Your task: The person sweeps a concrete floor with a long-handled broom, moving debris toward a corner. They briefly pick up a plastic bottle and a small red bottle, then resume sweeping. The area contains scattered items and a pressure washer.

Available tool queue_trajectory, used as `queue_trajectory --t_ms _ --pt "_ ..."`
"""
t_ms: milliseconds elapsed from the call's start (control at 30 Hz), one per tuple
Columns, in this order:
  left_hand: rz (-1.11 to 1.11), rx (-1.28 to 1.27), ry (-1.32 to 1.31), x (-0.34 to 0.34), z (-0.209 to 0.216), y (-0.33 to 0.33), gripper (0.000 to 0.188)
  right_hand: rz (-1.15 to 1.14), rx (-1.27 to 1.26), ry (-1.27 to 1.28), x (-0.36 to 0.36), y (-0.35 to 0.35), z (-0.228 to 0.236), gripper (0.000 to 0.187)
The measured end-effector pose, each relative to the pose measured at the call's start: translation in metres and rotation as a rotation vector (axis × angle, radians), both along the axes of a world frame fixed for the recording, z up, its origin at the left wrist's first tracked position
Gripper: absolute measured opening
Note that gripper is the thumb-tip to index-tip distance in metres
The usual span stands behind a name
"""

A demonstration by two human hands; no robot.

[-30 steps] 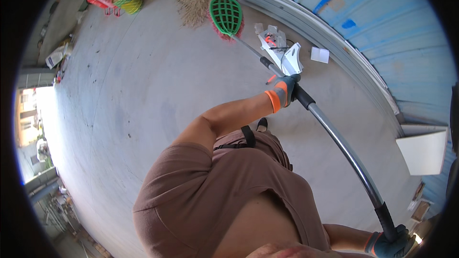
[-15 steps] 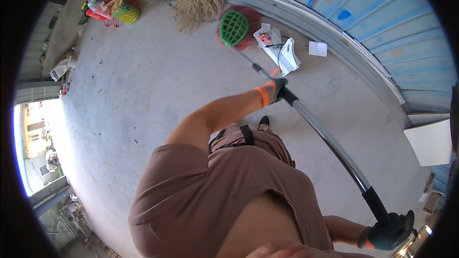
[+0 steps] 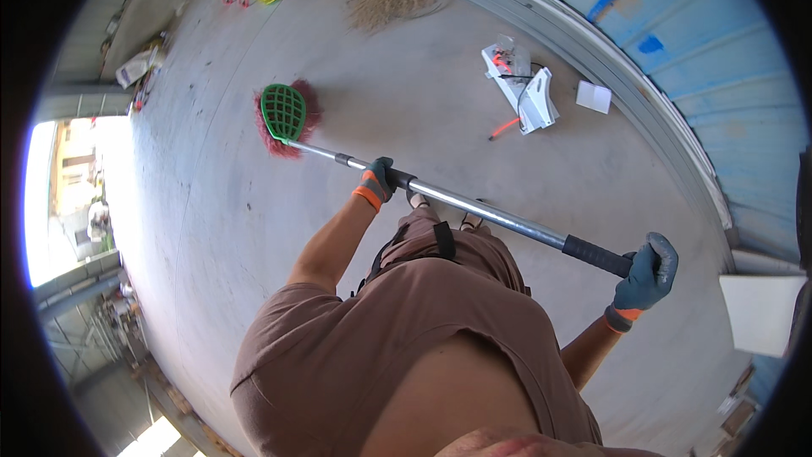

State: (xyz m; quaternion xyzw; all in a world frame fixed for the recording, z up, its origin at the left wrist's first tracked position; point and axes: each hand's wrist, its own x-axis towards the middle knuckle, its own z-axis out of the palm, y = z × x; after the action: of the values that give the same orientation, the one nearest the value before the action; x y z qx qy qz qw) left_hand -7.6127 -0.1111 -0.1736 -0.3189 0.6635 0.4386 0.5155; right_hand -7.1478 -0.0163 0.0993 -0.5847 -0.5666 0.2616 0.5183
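Broom point(image 3: 457, 196): head point(image 3: 286, 117) on floor point(image 3: 211, 228) at 11 o'clock | left hand point(image 3: 379, 181): clenched round mid-pole | right hand point(image 3: 644, 271): wrapped round black grip point(image 3: 596, 256) at 3 o'clock

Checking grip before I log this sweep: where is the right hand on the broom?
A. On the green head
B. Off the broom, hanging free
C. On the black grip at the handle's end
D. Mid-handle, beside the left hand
C: the right hand closes on the black grip at the broom's far end, while the left hand holds mid-handle.
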Motion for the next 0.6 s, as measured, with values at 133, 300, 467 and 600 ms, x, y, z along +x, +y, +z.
queue_trajectory --t_ms 133,300,467,600 --pt "0.075 0.146 0.052 0.023 0.03 0.002 0.024 0.05 0.02 0.055 0.018 0.013 -0.009 0.02" --pt "0.083 0.45 -0.081 0.087 0.013 0.037 0.018 -0.038 0.515 -0.936 0.098 0.018 0.016 0.011" --pt "0.089 0.571 -0.24 0.154 0.051 0.091 0.017 -0.17 0.762 -1.415 0.139 0.009 0.094 0.011" --pt "-0.054 0.543 -0.215 0.169 0.071 0.114 0.02 -0.522 0.659 0.373 0.043 -0.007 0.142 0.035"
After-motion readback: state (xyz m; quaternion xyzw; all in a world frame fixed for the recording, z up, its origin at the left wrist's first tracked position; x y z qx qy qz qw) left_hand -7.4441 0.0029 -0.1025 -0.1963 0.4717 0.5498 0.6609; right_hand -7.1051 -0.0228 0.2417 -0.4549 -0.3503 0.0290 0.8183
